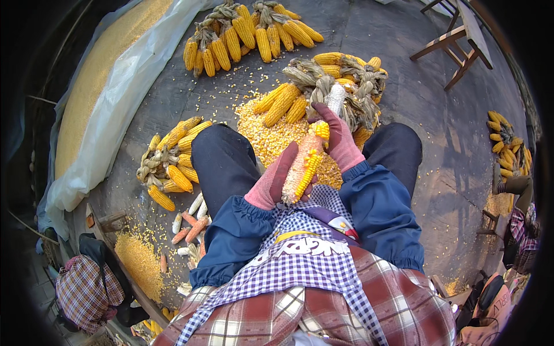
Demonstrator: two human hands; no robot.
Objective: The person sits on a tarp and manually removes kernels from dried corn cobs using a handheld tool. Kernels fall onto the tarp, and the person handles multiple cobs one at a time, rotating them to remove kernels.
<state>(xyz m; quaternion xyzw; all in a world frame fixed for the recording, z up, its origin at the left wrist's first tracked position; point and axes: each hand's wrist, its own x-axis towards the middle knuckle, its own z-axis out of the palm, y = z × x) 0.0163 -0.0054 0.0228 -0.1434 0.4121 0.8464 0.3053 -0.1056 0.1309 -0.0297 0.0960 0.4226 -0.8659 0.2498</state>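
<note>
A partly shelled corn cob (298, 173) slants across my lap, with yellow kernels left at its upper end and along one side. My left hand (279, 175), in a pink and maroon glove, is wrapped around its lower part. At the upper end, my right hand (338, 134), gloved alike, grips the cob beside the remaining kernels; part of its fingers is hidden. Loose kernels (272, 142) are heaped below, between my knees. Just beyond my right hand, a bare white cob (336, 98) lies against braided husks (322, 88) with yellow ears attached.
More braided corn lies ahead (233, 39) and at the left (177, 160). Stripped cobs (194, 229) lie by my left leg. Plastic sheeting (117, 91) borders a grain spread. A wooden bench (461, 39) stands far right. Other people (88, 289) sit at both sides.
</note>
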